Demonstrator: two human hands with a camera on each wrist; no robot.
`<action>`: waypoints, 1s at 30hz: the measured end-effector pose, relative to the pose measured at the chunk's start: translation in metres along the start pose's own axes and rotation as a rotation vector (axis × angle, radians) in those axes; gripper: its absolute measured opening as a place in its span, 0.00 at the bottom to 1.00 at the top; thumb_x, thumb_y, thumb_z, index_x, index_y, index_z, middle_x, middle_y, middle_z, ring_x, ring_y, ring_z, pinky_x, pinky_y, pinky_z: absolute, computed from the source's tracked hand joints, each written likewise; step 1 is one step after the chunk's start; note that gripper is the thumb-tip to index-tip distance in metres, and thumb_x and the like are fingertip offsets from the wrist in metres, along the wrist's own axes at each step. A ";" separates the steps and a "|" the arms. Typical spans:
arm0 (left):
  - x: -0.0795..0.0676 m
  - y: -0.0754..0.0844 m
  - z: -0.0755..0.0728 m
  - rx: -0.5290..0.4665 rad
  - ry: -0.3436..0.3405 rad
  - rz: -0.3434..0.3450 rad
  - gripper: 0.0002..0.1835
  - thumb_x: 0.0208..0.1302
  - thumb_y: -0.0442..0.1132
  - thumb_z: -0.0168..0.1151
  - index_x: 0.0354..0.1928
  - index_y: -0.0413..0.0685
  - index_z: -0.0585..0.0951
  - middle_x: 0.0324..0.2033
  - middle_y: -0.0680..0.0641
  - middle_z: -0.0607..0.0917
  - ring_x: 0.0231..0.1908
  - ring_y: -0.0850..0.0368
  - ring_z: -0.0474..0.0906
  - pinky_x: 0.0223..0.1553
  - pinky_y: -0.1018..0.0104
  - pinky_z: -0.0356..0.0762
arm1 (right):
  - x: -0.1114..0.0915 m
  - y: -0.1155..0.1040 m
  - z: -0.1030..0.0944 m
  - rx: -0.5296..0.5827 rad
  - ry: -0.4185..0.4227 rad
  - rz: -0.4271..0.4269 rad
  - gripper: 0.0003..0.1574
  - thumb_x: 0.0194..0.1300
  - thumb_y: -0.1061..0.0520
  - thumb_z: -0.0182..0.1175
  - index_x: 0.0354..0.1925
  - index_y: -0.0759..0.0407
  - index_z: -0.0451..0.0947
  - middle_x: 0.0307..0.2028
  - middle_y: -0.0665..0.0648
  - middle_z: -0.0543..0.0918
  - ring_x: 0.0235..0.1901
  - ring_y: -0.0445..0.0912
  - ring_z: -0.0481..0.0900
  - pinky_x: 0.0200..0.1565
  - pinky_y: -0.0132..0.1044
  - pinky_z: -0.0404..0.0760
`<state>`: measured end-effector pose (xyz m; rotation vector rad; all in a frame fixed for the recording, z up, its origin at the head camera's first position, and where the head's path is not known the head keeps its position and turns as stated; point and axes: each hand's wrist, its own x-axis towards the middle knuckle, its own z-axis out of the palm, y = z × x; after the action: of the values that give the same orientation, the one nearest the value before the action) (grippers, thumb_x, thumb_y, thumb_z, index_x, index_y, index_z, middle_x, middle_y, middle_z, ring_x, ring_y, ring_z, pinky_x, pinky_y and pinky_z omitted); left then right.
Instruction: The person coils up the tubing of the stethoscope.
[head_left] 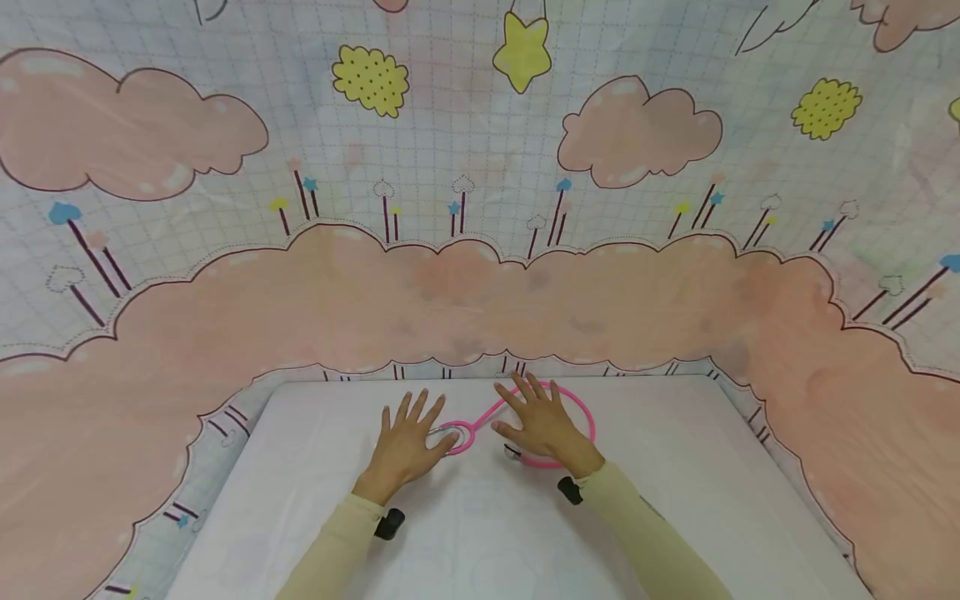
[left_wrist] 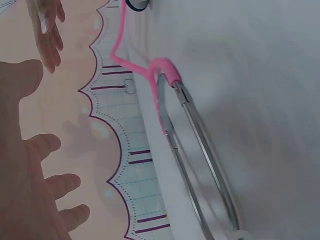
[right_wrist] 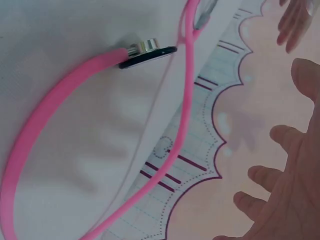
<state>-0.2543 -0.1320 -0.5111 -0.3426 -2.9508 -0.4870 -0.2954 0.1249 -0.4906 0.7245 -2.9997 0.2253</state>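
A pink stethoscope (head_left: 489,413) lies on the white table, its tubing curved in a wide loop. My left hand (head_left: 405,448) hovers palm down with fingers spread over the headset end, hiding part of it. In the left wrist view the two metal ear tubes (left_wrist: 206,150) run apart from the pink fork. Over the looped tubing is my right hand (head_left: 546,427), also palm down with its fingers spread. The chest piece (right_wrist: 148,49), silver with a black rim, shows below that palm in the right wrist view. Neither hand grips anything.
The white tabletop (head_left: 480,533) reaches under both forearms. Behind and beside it hangs a cloth backdrop (head_left: 480,308) printed with clouds and stars. A small black device sits at each wrist.
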 end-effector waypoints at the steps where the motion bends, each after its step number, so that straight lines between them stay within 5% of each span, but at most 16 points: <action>1: 0.000 -0.001 0.001 -0.007 -0.008 -0.007 0.40 0.66 0.68 0.51 0.75 0.61 0.60 0.76 0.43 0.57 0.76 0.36 0.46 0.70 0.30 0.43 | 0.001 0.001 0.001 0.003 -0.005 0.003 0.45 0.68 0.26 0.45 0.77 0.37 0.51 0.78 0.56 0.50 0.77 0.59 0.47 0.71 0.68 0.46; 21: -0.007 -0.024 0.035 -0.108 -0.083 -0.058 0.38 0.61 0.54 0.66 0.70 0.48 0.67 0.66 0.37 0.71 0.64 0.34 0.68 0.60 0.34 0.66 | 0.016 0.015 0.039 0.021 -0.013 0.010 0.41 0.69 0.40 0.57 0.75 0.43 0.57 0.76 0.59 0.55 0.76 0.60 0.50 0.70 0.67 0.52; 30: -0.010 -0.025 0.034 -0.129 -0.103 -0.069 0.37 0.59 0.46 0.70 0.69 0.47 0.69 0.62 0.37 0.75 0.61 0.35 0.70 0.58 0.33 0.67 | 0.018 0.018 0.047 0.003 0.016 -0.019 0.39 0.69 0.45 0.59 0.74 0.47 0.60 0.75 0.60 0.57 0.75 0.61 0.51 0.69 0.68 0.51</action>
<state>-0.2537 -0.1460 -0.5527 -0.2880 -3.0471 -0.6910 -0.3207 0.1258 -0.5376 0.7470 -2.9769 0.2335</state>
